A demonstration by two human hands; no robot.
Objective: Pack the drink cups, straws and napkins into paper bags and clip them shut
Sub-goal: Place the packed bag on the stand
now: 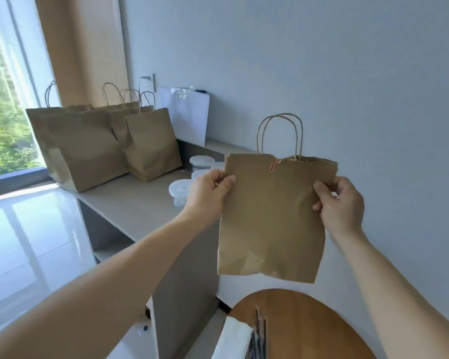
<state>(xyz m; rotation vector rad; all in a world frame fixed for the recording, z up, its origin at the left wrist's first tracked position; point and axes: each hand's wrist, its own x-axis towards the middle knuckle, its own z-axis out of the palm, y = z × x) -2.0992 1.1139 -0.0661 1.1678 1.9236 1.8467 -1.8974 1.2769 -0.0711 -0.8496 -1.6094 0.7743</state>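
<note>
I hold a small brown paper bag [272, 218] up in the air in front of the wall. My left hand [209, 193] pinches its upper left edge and my right hand [340, 200] pinches its upper right edge. An orange paper clip [273, 165] sits on the bag's top rim, left of the twisted handles. Lidded clear drink cups [182, 189] stand on the grey counter [130, 208] behind my left hand. White napkins [235, 340] and dark straws [259, 338] lie on the round wooden table [309, 322] below.
Several larger brown paper bags [151, 143] stand at the far end of the counter by the window. A white sheet [187, 115] leans against the wall behind them. The glossy floor lies to the left.
</note>
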